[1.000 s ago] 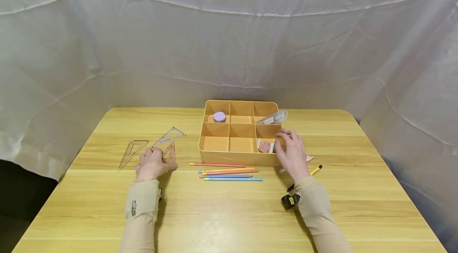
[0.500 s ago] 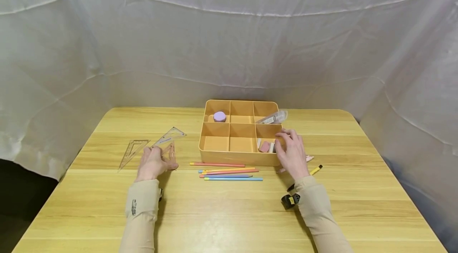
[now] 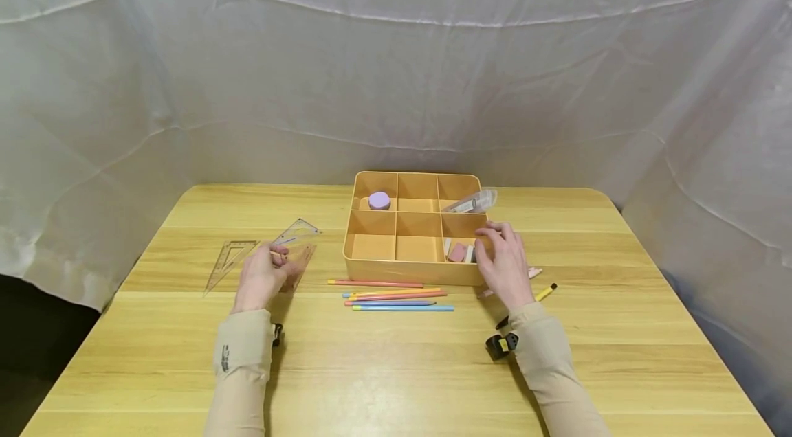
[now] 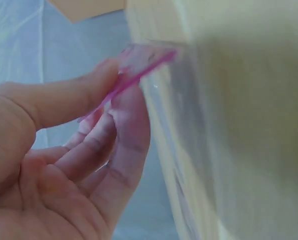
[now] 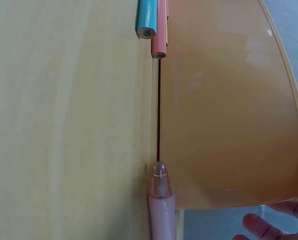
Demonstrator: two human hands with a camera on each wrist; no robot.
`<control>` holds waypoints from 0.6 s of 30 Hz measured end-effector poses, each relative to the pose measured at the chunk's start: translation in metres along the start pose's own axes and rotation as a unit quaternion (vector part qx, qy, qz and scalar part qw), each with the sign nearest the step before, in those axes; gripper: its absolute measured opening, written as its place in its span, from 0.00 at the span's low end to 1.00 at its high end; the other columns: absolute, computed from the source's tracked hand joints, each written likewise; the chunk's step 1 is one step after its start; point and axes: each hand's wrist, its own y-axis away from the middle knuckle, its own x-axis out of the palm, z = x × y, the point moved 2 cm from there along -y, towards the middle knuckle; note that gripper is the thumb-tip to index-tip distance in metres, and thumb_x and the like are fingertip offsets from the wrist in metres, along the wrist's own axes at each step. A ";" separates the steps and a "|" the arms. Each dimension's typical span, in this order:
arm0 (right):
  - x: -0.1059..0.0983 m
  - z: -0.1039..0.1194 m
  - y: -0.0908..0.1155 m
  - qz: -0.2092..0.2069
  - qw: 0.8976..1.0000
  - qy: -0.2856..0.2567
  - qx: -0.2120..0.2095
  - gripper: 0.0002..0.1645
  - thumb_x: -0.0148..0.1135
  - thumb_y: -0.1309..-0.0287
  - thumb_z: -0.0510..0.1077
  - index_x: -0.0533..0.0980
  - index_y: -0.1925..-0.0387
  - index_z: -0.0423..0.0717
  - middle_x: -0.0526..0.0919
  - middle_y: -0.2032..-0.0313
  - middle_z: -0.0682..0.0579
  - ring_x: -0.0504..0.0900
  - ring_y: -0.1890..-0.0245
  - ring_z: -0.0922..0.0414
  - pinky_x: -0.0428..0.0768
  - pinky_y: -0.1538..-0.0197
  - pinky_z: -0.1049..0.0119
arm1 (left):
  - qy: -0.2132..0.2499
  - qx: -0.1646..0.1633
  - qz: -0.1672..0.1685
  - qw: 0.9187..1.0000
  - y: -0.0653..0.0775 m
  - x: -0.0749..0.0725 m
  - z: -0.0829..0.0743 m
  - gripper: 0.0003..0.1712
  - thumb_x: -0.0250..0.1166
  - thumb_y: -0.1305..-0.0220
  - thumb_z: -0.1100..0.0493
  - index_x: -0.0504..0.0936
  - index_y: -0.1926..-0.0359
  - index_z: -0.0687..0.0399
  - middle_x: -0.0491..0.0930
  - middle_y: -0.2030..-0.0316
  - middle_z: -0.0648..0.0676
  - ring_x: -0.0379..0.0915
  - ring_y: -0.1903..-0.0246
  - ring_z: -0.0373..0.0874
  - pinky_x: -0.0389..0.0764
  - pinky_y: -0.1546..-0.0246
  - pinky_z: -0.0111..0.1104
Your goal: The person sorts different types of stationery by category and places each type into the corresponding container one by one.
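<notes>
My left hand (image 3: 258, 280) pinches a pink see-through set square (image 4: 144, 62) between thumb and fingers. In the head view this set square (image 3: 303, 264) is tilted up beside two clear set squares, one at its far side (image 3: 300, 228) and one at the left (image 3: 225, 264). My right hand (image 3: 509, 271) rests at the right front corner of a sectioned orange box (image 3: 408, 275), fingers loosely bent over the rim. Under its fingertips, the front right compartment holds a pink eraser (image 3: 457, 253) and white ones. In the right wrist view, only some fingers (image 5: 261, 227) show past the box's end.
Several pencils (image 3: 402, 308) lie before the box. A purple round item (image 3: 379, 200) sits in its back left compartment; a clear packet (image 3: 473, 203) leans out at back right. A yellow-and-black pen (image 3: 546, 293) and a pink pen (image 5: 162, 215) lie near my right hand.
My left hand has turned and lifted slightly, tilting the pink set square up off the table. My right hand has stayed at the box corner.
</notes>
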 end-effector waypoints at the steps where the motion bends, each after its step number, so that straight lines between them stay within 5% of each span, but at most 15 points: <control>1: 0.000 0.000 0.000 -0.002 1.000 0.000 -0.002 0.15 0.58 0.33 0.39 0.81 0.51 0.34 0.75 0.40 0.34 0.72 0.45 0.36 0.72 0.42 0.41 | 0.007 0.005 -0.007 1.000 0.000 -0.001 -0.001 0.18 0.66 0.34 0.63 0.77 0.46 0.67 0.84 0.58 0.66 0.80 0.60 0.53 0.78 0.62 0.35; 6: 0.000 0.000 0.000 -0.005 1.000 0.001 -0.006 0.14 0.58 0.33 0.38 0.81 0.51 0.33 0.75 0.41 0.34 0.72 0.45 0.36 0.72 0.43 0.41 | 0.051 0.021 -0.042 0.998 0.002 -0.008 -0.011 0.20 0.62 0.29 0.61 0.76 0.41 0.68 0.84 0.54 0.69 0.85 0.65 0.53 0.79 0.69 0.29; 10: -0.001 0.000 0.000 -0.001 1.000 0.000 -0.001 0.14 0.58 0.33 0.38 0.81 0.51 0.34 0.75 0.40 0.34 0.72 0.45 0.36 0.72 0.43 0.42 | 0.091 0.050 -0.078 0.992 0.003 -0.009 -0.020 0.21 0.60 0.28 0.62 0.74 0.38 0.69 0.83 0.53 0.71 0.88 0.72 0.51 0.85 0.75 0.34; 18: 0.000 -0.001 0.000 -0.002 1.000 -0.001 -0.005 0.15 0.58 0.33 0.38 0.81 0.51 0.33 0.75 0.41 0.34 0.73 0.45 0.36 0.72 0.43 0.41 | 0.143 0.125 -0.179 0.965 0.005 0.000 -0.038 0.21 0.63 0.30 0.65 0.76 0.39 0.68 0.86 0.59 0.69 0.82 0.78 0.43 0.78 0.79 0.19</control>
